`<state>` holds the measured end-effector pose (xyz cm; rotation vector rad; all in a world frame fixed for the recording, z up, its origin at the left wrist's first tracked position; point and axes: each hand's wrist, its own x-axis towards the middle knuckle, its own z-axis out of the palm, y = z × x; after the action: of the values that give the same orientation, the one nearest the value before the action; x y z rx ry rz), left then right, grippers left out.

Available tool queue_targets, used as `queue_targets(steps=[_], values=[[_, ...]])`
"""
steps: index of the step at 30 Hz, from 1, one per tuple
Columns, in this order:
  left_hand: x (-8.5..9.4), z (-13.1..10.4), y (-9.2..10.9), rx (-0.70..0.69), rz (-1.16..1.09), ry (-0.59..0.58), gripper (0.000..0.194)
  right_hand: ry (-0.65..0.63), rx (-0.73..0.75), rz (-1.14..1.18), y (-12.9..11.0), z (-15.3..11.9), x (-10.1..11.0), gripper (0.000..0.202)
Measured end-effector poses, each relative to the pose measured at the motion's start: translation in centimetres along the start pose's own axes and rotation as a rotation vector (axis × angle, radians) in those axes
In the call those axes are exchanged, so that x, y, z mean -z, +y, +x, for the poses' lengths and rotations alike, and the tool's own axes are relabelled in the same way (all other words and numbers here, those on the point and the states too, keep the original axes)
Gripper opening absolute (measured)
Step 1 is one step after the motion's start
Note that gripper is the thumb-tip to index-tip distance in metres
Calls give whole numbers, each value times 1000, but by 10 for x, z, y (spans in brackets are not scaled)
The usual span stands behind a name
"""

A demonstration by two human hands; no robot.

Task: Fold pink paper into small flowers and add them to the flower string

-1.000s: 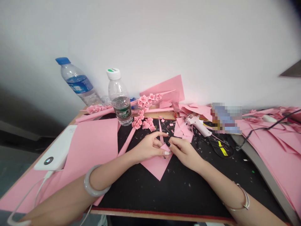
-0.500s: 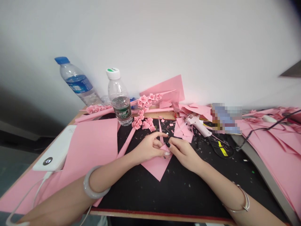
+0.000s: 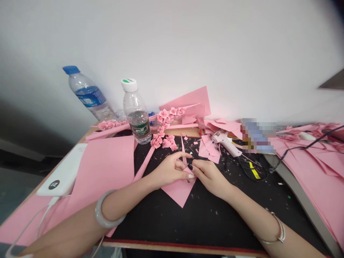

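Note:
My left hand (image 3: 170, 169) and my right hand (image 3: 212, 175) meet over the black mat. Between their fingertips is a small piece of folded pink paper (image 3: 189, 170), pinched from both sides and largely covered by the fingers. My right thumb, with a dark nail, presses on it. Beneath the hands a pink paper sheet (image 3: 180, 195) lies flat, one corner pointing towards me. Just beyond, a narrow pink paper strip (image 3: 183, 147) and several folded pink paper flowers (image 3: 170, 142) lie on the mat. A rolled paper stem (image 3: 145, 165) runs beside my left forearm.
A white glue gun (image 3: 227, 142) rests at the right, near a black cable with a yellow tag (image 3: 254, 170). Two plastic bottles, one green-labelled (image 3: 139, 125) and one blue-labelled (image 3: 91, 96), stand at the back left. A white power bank (image 3: 63, 172) and large pink sheets (image 3: 104, 161) lie left.
My right thumb and fingers have shifted very slightly against the folded paper. My left hand keeps its grip, and the things around are unmoved.

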<state>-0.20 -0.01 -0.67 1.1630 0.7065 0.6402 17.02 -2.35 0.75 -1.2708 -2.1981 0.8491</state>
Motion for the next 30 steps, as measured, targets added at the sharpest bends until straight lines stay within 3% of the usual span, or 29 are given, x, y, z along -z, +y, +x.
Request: queue_targets(steps=[23,30], values=[[-2,0,3,-13,-37,-43,53,-29,0,82,1,0,1,33],[-2,0,3,-40,11,-51,52,15,-23,49,-1,0,0,32]])
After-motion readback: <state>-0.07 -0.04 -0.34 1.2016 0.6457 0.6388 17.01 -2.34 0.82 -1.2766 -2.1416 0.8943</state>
